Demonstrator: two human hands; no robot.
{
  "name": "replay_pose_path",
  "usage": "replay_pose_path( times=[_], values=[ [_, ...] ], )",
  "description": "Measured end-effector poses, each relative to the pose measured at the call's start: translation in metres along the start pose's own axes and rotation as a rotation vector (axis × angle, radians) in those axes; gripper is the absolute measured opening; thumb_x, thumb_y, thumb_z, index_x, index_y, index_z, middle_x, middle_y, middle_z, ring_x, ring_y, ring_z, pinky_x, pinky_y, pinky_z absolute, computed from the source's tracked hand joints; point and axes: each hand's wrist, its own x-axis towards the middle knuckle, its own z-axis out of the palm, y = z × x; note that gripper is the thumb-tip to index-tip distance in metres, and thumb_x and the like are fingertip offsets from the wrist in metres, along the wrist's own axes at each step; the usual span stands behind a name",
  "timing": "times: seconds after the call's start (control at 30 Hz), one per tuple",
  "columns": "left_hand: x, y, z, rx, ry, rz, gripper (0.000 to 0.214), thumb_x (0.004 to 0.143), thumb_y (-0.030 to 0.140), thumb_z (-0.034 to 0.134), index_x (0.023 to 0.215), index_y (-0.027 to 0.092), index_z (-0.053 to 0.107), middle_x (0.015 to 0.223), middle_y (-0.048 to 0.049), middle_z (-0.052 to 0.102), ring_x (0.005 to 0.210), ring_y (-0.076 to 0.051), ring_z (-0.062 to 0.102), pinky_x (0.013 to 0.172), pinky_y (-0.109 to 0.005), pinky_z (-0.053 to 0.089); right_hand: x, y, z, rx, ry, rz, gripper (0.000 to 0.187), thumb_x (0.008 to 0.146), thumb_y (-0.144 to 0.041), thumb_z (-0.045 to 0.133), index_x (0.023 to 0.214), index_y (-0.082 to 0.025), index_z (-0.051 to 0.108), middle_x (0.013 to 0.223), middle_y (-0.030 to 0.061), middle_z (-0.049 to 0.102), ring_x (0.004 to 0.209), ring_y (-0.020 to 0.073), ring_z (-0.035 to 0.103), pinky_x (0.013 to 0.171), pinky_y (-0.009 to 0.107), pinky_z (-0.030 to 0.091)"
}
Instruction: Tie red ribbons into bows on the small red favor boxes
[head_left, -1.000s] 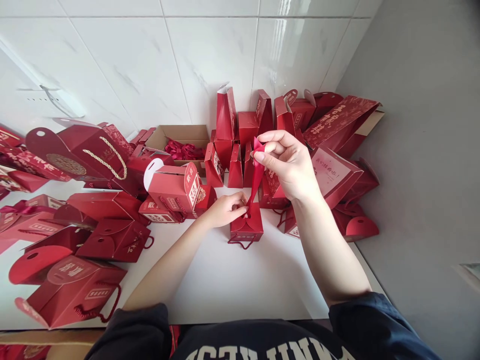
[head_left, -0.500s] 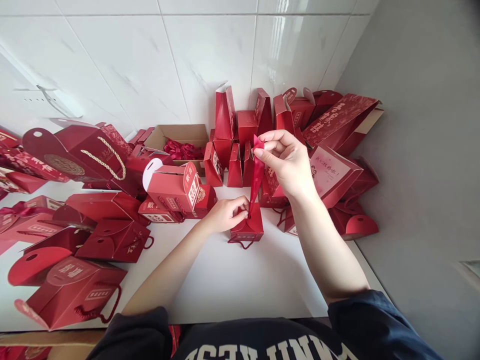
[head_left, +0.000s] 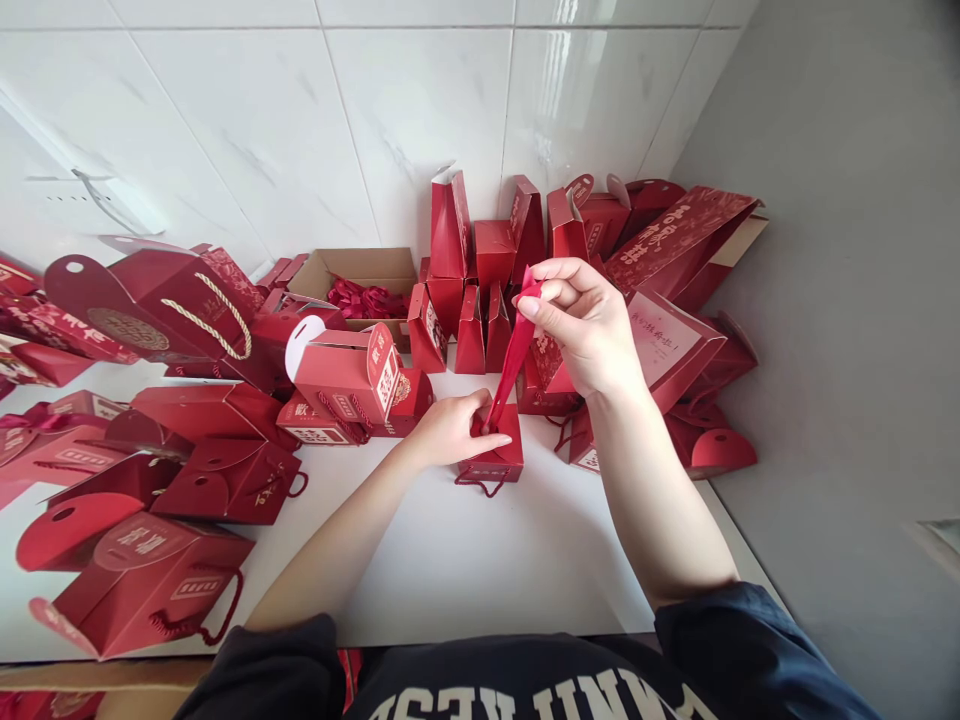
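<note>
A small red gift box (head_left: 501, 456) with a cord handle stands on the white tabletop (head_left: 465, 560) in front of me. My left hand (head_left: 448, 428) is closed on the box's top, pinching the lower end of a red ribbon (head_left: 511, 358). My right hand (head_left: 581, 322) is raised above and to the right of the box, its fingers pinched on the ribbon's upper end, and the ribbon runs taut between the two hands.
Many red gift boxes (head_left: 225, 478) lie on the left side and more are piled against the tiled wall (head_left: 480, 110) at the back and right. An open cardboard box (head_left: 358, 272) holds red ribbons. A grey wall (head_left: 847, 300) bounds the right side.
The ribbon has gone from hanging nearly straight up to slanting towards the right. My left hand has shifted a little further over the box's top, and the box has tilted slightly.
</note>
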Motion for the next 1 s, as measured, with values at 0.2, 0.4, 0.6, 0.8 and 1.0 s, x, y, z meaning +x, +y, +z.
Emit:
replay_pose_path(
  times=[0.2, 0.4, 0.6, 0.8, 1.0],
  values=[
    [0.003, 0.008, 0.012, 0.163, 0.069, -0.010, 0.030, 0.091, 0.049, 0.050, 0.095, 0.021, 0.061, 0.077, -0.0011, 0.068, 0.070, -0.021, 0.064, 0.058, -0.028, 0.037, -0.002, -0.002, 0.004, -0.008, -0.001, -0.001, 0.032, 0.074, -0.034, 0.081, 0.098, -0.023, 0.063, 0.074, -0.0044, 0.066, 0.067, 0.0108, 0.064, 0.065, 0.024, 0.055],
    [0.003, 0.002, 0.013, 0.213, 0.049, 0.014, 0.032, 0.097, 0.044, 0.041, 0.090, 0.021, 0.061, 0.074, -0.0014, 0.067, 0.066, -0.020, 0.063, 0.056, -0.028, 0.035, -0.003, 0.000, 0.001, -0.017, 0.026, 0.012, 0.031, 0.073, -0.032, 0.081, 0.095, -0.022, 0.063, 0.073, -0.0041, 0.068, 0.066, 0.0114, 0.065, 0.061, 0.023, 0.054],
    [0.002, -0.008, 0.013, 0.176, 0.045, 0.065, 0.033, 0.096, 0.047, 0.044, 0.084, 0.020, 0.059, 0.070, 0.0006, 0.064, 0.061, -0.017, 0.059, 0.057, -0.027, 0.034, 0.000, 0.009, 0.001, -0.068, 0.099, -0.035, 0.030, 0.071, -0.032, 0.082, 0.091, -0.021, 0.062, 0.072, -0.0032, 0.069, 0.068, 0.0137, 0.068, 0.065, 0.026, 0.057],
    [0.001, -0.009, 0.012, 0.138, 0.047, 0.114, 0.034, 0.098, 0.042, 0.041, 0.080, 0.020, 0.057, 0.076, -0.0002, 0.065, 0.063, -0.015, 0.058, 0.058, -0.027, 0.033, 0.003, 0.009, 0.003, -0.202, 0.142, -0.104, 0.027, 0.071, -0.029, 0.082, 0.088, -0.021, 0.063, 0.065, -0.0054, 0.063, 0.062, 0.0122, 0.065, 0.065, 0.026, 0.056],
    [0.001, -0.012, 0.010, 0.085, 0.031, 0.110, 0.043, 0.101, 0.041, 0.031, 0.069, 0.019, 0.050, 0.068, 0.0002, 0.058, 0.061, -0.014, 0.053, 0.058, -0.028, 0.031, 0.006, 0.010, 0.004, -0.241, 0.134, -0.059, 0.022, 0.076, -0.034, 0.077, 0.087, -0.019, 0.064, 0.066, -0.0028, 0.065, 0.061, 0.0137, 0.065, 0.060, 0.026, 0.055]
  ],
)
